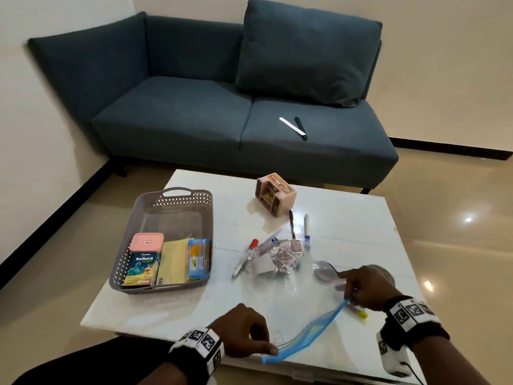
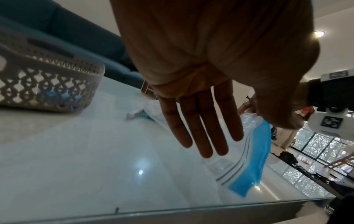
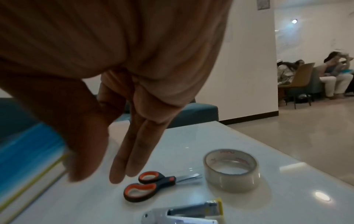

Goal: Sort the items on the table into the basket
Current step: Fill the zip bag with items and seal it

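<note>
A clear zip bag with a blue seal strip (image 1: 308, 333) hangs low over the white table's near edge (image 1: 155, 326). My left hand (image 1: 270, 350) pinches the strip's near end between thumb and forefinger. My right hand (image 1: 349, 295) pinches its far end. In the wrist views the blue strip (image 2: 254, 159) (image 3: 25, 153) runs under each thumb, and the other fingers stay straight. The clear plastic reaches toward pens (image 1: 251, 255) and crumpled foil (image 1: 283, 254); whether they lie inside it I cannot tell. The grey basket (image 1: 166, 194) stands at the left, holding boxes, yellow paper and a blue packet.
A pink desk organiser (image 1: 276, 193) stands at the table's far middle. Under my right hand lie orange-handled scissors (image 3: 151, 184), a clear tape roll (image 3: 231, 169) and a stapler (image 3: 184, 212). A blue sofa (image 1: 180, 120) stands behind the table.
</note>
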A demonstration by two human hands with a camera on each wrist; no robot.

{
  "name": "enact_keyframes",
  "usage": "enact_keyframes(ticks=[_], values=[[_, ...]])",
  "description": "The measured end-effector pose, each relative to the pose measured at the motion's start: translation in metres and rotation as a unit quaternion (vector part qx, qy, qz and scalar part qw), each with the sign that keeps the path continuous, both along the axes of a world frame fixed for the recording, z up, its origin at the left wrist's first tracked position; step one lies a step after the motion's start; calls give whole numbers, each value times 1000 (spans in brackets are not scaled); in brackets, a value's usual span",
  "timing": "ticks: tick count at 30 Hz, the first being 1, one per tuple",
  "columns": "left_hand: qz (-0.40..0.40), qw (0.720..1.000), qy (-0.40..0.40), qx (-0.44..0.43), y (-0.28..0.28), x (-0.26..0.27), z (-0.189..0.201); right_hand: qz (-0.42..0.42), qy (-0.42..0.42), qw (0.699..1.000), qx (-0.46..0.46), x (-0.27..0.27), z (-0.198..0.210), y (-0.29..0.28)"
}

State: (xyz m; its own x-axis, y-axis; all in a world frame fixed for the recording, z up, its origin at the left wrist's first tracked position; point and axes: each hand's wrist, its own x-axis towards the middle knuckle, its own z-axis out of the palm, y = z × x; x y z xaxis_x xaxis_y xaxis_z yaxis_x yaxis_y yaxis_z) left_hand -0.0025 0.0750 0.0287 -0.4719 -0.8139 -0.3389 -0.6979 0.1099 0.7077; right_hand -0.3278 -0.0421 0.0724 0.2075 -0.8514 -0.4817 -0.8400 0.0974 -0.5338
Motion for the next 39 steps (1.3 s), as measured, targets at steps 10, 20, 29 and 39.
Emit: enact_keyframes(ticks=[10, 20, 29, 39], values=[[144, 964, -208, -86, -58, -22, -59, -264, -166, 949, 39, 24, -55, -9], [104, 960, -259, -39, -101, -40, -90, -56, 41, 998, -11, 63, -84, -39], [322, 940, -60, -94, -127, -19, -24, 75, 61, 962, -256, 71, 51, -74], [192, 944, 240, -117, -121, 14, 44, 283, 81, 882, -368, 72, 124, -31]])
